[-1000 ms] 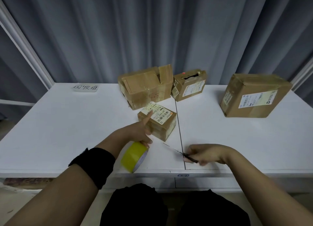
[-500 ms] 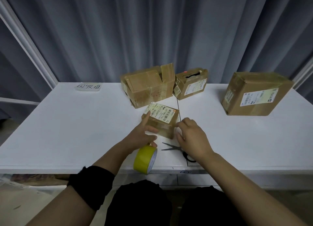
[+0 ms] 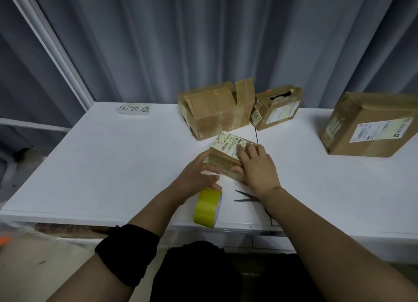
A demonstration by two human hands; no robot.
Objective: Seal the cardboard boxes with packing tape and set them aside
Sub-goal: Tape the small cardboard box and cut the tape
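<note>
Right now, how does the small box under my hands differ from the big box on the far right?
The small box is far smaller than the big box. The left hand and right hand touch the small box; the big box sits untouched. Both are brown cardboard with white labels.

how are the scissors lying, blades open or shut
Open: the scissors lie on the table with both blades spread in a V.
</note>
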